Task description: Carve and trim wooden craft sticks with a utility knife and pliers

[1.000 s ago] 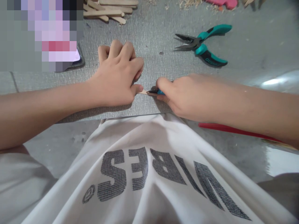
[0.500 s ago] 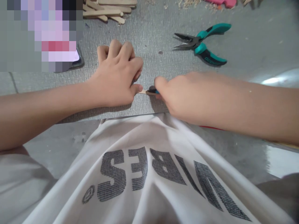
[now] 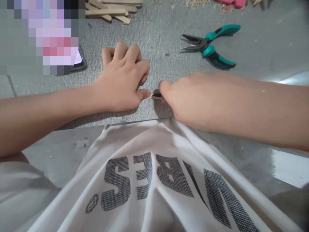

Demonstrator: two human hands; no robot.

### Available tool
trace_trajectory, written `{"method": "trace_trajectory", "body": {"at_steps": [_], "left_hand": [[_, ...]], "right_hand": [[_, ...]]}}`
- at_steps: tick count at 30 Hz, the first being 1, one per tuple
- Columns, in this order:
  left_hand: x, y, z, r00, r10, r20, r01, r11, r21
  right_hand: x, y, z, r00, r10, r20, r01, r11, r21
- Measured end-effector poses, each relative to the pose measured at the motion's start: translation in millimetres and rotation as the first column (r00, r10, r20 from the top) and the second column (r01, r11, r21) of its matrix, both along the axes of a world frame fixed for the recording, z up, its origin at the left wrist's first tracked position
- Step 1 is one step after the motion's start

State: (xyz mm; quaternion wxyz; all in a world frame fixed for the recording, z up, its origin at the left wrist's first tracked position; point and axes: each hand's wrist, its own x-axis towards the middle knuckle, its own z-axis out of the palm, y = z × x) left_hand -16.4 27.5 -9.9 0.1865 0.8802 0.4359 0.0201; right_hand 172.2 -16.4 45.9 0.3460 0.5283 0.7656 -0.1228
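My left hand [image 3: 124, 77] rests on the grey table with its fingers curled and its thumb on the end of a wooden craft stick [image 3: 151, 96]. Most of that stick is hidden under my two hands. Just right of the thumb, my right hand [image 3: 178, 96] is closed around a dark-bladed knife [image 3: 158, 95] with a bit of blue showing. The blade lies along the stick, close to the table's near edge. My right fingers hide the knife's handle.
Teal-handled needle-nose pliers [image 3: 207, 45] lie spread apart beyond my right hand. Several craft sticks [image 3: 111, 11] are heaped at the back. Wood shavings [image 3: 196, 3] and a pink object [image 3: 233, 2] sit at the far edge. A phone [image 3: 80, 59] lies left, partly blurred out.
Less of the stick shows between my left thumb and the blade, with the two hands slightly closer together. Both hands keep their holds. The whole view has shifted a little.
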Motion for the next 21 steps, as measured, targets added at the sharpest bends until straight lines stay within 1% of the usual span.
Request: {"method": "trace_trajectory", "body": {"at_steps": [2,6,8,13,18,21], "left_hand": [[1,0,1.9,1.000,0.002,-0.006,-0.002,1.000,-0.008],[5,-2,7.7,0.994,0.018,-0.109,-0.021,0.999,-0.027],[6,-3,8.4,0.991,0.020,-0.135,-0.023,1.000,-0.019],[2,-1,6.6,0.992,0.020,-0.125,-0.022,1.000,-0.019],[4,-2,8.0,0.987,0.027,-0.156,-0.032,0.999,-0.026],[3,-2,5.6,0.993,0.032,-0.116,-0.034,0.999,-0.021]], "right_hand": [[11,-4,-5.3,1.000,0.018,0.020,-0.018,1.000,0.000],[31,-11,-22.2,0.995,-0.004,-0.103,0.009,0.999,0.052],[36,-13,-27.5,0.992,-0.018,-0.127,0.028,0.997,0.074],[41,-15,-26.4,0.979,-0.032,-0.202,0.050,0.995,0.086],[41,-14,-26.0,0.985,-0.022,-0.173,0.038,0.995,0.088],[41,-13,-28.2,0.981,-0.027,-0.194,0.046,0.995,0.092]]}}
